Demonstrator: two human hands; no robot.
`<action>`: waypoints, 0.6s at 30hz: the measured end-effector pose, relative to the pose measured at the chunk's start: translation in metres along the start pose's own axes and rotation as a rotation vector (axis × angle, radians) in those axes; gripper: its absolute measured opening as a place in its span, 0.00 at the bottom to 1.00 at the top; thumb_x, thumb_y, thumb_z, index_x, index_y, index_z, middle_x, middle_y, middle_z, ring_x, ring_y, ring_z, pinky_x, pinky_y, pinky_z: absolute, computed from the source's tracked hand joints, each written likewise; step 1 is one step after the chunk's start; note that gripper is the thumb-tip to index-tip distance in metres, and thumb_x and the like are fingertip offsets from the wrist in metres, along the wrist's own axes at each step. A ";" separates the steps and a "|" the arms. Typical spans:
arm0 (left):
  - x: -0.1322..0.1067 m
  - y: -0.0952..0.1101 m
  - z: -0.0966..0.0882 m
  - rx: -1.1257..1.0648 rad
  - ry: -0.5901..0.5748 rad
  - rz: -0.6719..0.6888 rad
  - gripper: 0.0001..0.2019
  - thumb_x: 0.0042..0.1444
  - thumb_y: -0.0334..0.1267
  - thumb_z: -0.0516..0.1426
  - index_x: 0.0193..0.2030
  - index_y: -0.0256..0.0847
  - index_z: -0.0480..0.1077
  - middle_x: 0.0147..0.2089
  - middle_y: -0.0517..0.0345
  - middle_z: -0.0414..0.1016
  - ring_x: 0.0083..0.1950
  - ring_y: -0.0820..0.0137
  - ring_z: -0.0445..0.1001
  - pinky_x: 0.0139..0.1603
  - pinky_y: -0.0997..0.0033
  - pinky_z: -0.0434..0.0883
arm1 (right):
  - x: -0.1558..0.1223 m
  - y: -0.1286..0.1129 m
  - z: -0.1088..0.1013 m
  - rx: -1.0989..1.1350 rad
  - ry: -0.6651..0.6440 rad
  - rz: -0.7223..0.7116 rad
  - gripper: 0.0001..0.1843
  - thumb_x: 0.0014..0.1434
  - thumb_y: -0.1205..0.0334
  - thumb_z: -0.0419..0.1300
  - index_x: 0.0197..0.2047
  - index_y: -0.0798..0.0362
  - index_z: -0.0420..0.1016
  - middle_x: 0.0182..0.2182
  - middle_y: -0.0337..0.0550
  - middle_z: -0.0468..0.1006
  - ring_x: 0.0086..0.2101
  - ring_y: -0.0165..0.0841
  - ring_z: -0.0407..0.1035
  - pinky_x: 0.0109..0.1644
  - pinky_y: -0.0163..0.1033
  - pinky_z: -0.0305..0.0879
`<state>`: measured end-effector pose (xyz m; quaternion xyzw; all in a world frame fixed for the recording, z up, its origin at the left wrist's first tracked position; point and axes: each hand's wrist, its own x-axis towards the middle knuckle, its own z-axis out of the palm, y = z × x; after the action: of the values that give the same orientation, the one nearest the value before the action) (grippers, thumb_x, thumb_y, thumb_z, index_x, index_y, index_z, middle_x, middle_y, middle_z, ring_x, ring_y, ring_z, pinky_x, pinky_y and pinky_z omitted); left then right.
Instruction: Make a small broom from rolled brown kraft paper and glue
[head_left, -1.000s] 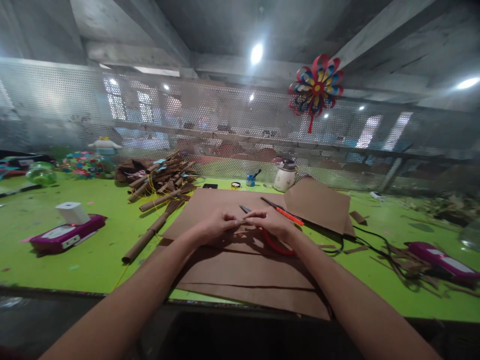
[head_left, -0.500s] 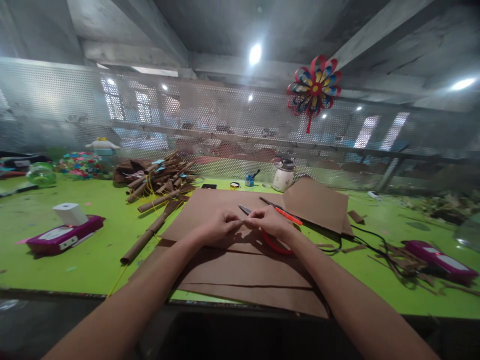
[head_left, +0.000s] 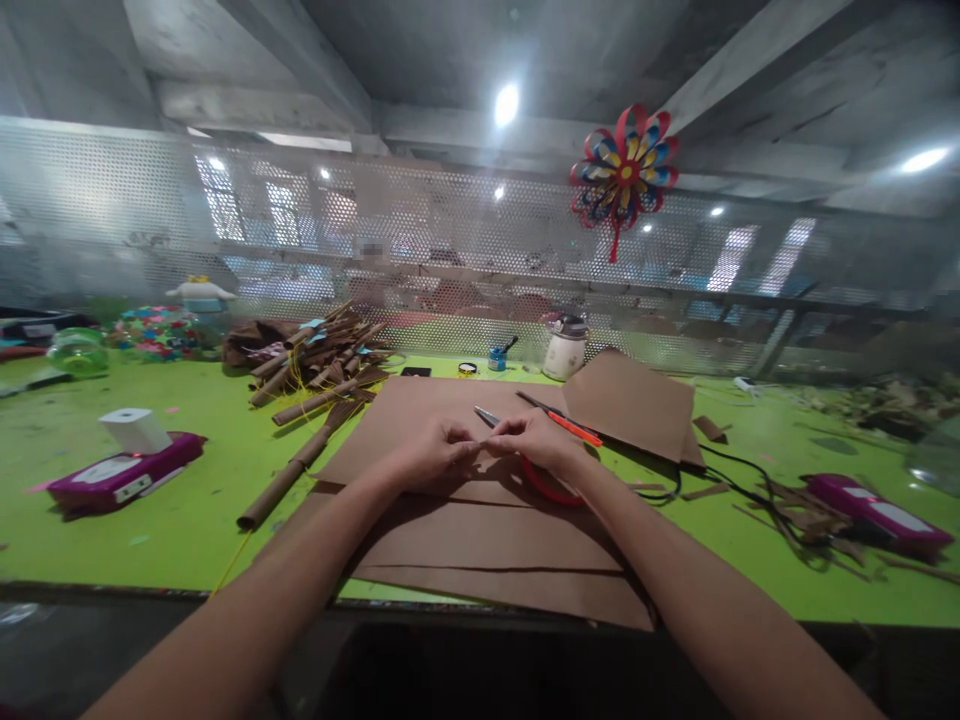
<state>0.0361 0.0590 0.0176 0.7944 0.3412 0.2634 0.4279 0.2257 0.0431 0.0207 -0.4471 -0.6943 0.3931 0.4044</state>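
We see left hand (head_left: pixel 435 453) and right hand (head_left: pixel 536 440) pinched, fingertips nearly meeting over brown paper (head_left: pixel 480 535); can't tell on what. Scissors (head_left: pixel 538 484) by right hand, paper rolls (head_left: pixel 274 490) left. Paper reaches front table edge (head_left: pixel 120 590); green tabletop (head_left: pixel 187 530) shows both sides.

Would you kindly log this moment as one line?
left hand: fingers pinched | right hand: fingers pinched | between fingertips: too small to tell | below: brown sheets | beside right hand: orange handle
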 end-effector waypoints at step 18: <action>-0.003 0.010 -0.003 0.323 0.090 0.128 0.12 0.49 0.42 0.51 0.25 0.36 0.69 0.22 0.60 0.68 0.24 0.75 0.63 0.24 0.79 0.58 | 0.008 0.015 -0.012 0.237 -0.002 0.084 0.13 0.35 0.60 0.67 0.22 0.59 0.72 0.18 0.39 0.72 0.21 0.26 0.64 0.28 0.34 0.58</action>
<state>0.0354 0.0541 0.0276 0.8604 0.3467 0.2669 0.2614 0.2386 0.0567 0.0134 -0.4242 -0.6241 0.4895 0.4370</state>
